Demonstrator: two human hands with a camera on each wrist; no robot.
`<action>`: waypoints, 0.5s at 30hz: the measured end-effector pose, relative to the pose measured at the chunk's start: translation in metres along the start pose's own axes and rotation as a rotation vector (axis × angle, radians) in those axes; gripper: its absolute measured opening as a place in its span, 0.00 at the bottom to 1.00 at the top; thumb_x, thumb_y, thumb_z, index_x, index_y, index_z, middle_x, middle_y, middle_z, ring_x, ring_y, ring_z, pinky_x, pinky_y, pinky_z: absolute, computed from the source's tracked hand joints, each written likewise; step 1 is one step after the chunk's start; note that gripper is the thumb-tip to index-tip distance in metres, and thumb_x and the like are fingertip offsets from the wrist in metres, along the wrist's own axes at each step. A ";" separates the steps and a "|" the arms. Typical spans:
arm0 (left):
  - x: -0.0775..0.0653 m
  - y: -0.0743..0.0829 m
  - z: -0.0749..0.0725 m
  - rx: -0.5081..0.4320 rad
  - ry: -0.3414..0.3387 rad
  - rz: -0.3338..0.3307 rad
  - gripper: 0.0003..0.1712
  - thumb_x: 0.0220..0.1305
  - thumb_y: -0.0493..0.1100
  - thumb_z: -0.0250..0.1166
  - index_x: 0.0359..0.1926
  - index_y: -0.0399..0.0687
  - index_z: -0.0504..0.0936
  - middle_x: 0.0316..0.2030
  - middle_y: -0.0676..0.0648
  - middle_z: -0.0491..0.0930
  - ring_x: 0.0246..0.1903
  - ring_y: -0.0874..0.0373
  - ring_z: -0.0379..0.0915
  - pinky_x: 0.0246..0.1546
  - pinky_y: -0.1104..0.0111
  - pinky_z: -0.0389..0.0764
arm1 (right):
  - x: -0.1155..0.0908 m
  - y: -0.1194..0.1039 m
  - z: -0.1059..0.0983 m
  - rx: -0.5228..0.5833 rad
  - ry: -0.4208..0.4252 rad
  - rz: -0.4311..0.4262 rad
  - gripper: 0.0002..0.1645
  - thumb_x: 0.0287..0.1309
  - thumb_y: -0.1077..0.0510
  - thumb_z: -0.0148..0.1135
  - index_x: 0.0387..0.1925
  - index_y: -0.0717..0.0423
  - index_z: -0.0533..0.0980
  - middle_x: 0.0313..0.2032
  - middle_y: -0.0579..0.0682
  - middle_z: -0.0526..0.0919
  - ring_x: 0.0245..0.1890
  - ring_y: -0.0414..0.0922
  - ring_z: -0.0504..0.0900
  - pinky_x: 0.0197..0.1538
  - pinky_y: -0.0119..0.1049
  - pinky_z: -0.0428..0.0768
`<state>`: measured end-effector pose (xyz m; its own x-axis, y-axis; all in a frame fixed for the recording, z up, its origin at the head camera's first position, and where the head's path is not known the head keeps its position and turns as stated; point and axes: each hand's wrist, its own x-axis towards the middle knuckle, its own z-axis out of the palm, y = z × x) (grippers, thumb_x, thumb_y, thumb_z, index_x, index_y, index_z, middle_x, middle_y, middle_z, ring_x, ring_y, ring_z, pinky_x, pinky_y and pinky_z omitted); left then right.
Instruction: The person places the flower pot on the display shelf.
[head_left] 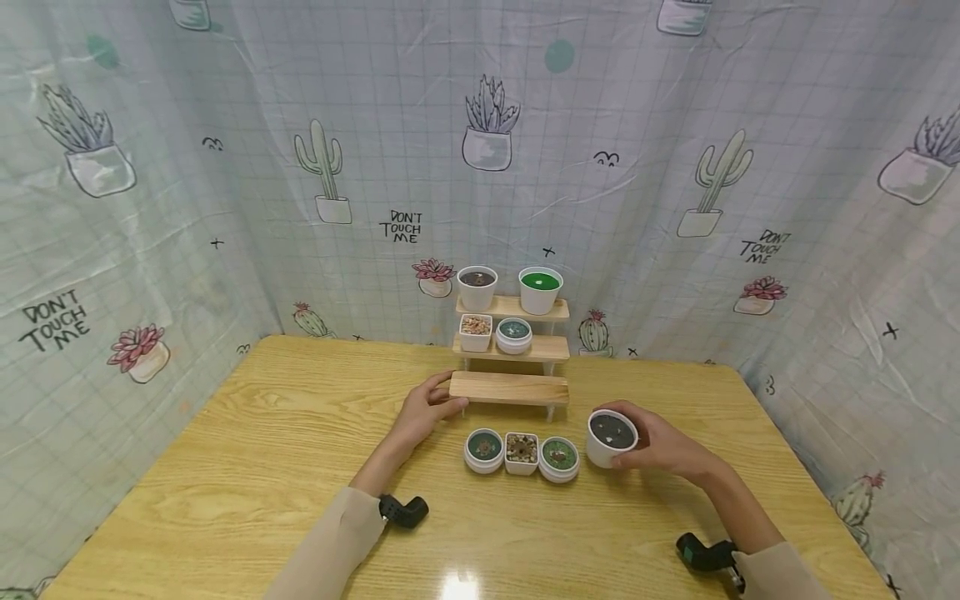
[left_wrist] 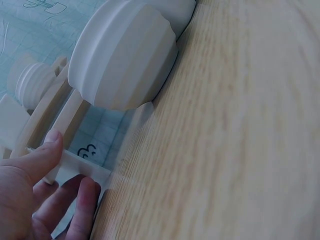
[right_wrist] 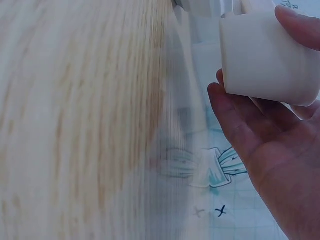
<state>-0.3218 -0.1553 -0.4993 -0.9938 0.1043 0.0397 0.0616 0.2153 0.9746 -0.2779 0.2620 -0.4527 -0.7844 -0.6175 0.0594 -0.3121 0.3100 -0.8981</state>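
Head: hands [head_left: 422,413] apart, pot [head_left: 609,442] in right [head_left: 654,442]

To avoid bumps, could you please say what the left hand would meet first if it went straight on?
The left hand would likely meet the lowest wooden step at its left end, which it seems to touch; depth is unclear.

On the cactus-print curtain [head_left: 408,92] before me I read black "DON'T TOUCH ME" lettering [head_left: 401,227] three times: at the head view's far left, left of centre, and right.
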 end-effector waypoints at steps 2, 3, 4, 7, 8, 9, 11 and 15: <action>0.000 0.000 0.000 -0.001 -0.005 -0.001 0.43 0.67 0.43 0.72 0.78 0.44 0.63 0.58 0.35 0.84 0.55 0.48 0.83 0.59 0.55 0.78 | 0.000 -0.001 0.000 0.007 -0.003 0.005 0.46 0.57 0.63 0.74 0.73 0.64 0.63 0.65 0.62 0.73 0.57 0.33 0.78 0.56 0.31 0.79; -0.001 0.001 0.000 -0.001 -0.004 -0.001 0.43 0.67 0.43 0.72 0.78 0.45 0.64 0.58 0.36 0.84 0.55 0.48 0.83 0.59 0.55 0.78 | 0.000 -0.002 0.000 0.010 -0.004 0.005 0.46 0.57 0.63 0.74 0.73 0.65 0.62 0.65 0.62 0.73 0.57 0.33 0.78 0.56 0.31 0.80; -0.001 0.001 0.000 -0.002 -0.003 0.001 0.43 0.67 0.44 0.72 0.78 0.47 0.64 0.58 0.36 0.84 0.55 0.49 0.83 0.59 0.55 0.78 | 0.000 -0.003 0.000 0.014 -0.006 0.006 0.46 0.57 0.63 0.74 0.73 0.66 0.62 0.65 0.61 0.73 0.57 0.32 0.78 0.56 0.31 0.80; -0.003 0.001 0.001 -0.003 0.009 0.004 0.42 0.67 0.46 0.73 0.78 0.49 0.65 0.58 0.38 0.85 0.56 0.50 0.83 0.59 0.55 0.78 | 0.002 -0.004 0.000 0.017 -0.013 -0.002 0.46 0.58 0.63 0.74 0.73 0.68 0.61 0.64 0.58 0.74 0.58 0.32 0.77 0.56 0.32 0.80; -0.004 0.001 0.000 -0.003 0.010 0.006 0.42 0.67 0.47 0.73 0.78 0.50 0.65 0.58 0.38 0.85 0.56 0.50 0.83 0.59 0.55 0.78 | 0.002 -0.004 0.000 0.017 -0.011 -0.002 0.46 0.58 0.63 0.74 0.73 0.68 0.61 0.64 0.57 0.74 0.58 0.32 0.77 0.56 0.32 0.80; -0.004 0.002 0.000 -0.005 0.011 0.008 0.42 0.67 0.47 0.73 0.78 0.50 0.66 0.58 0.39 0.85 0.56 0.50 0.83 0.59 0.56 0.78 | 0.002 -0.005 0.000 0.015 -0.012 -0.005 0.46 0.58 0.64 0.74 0.72 0.68 0.62 0.64 0.57 0.75 0.58 0.32 0.77 0.56 0.32 0.80; -0.004 0.001 0.000 -0.009 0.007 0.015 0.42 0.67 0.47 0.73 0.78 0.50 0.66 0.58 0.39 0.85 0.57 0.50 0.82 0.58 0.56 0.79 | 0.003 -0.006 -0.001 0.009 -0.006 0.000 0.45 0.58 0.63 0.74 0.72 0.66 0.63 0.64 0.57 0.75 0.58 0.32 0.77 0.56 0.32 0.80; -0.003 0.001 0.000 -0.016 -0.001 0.021 0.42 0.66 0.47 0.73 0.77 0.50 0.67 0.58 0.39 0.85 0.57 0.50 0.82 0.58 0.58 0.79 | 0.003 -0.010 -0.001 -0.004 0.017 0.023 0.43 0.57 0.62 0.75 0.71 0.60 0.65 0.65 0.60 0.74 0.58 0.33 0.77 0.56 0.32 0.79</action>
<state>-0.3192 -0.1554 -0.4979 -0.9922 0.1092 0.0605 0.0814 0.1978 0.9769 -0.2777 0.2583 -0.4433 -0.8002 -0.5980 0.0462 -0.2960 0.3267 -0.8976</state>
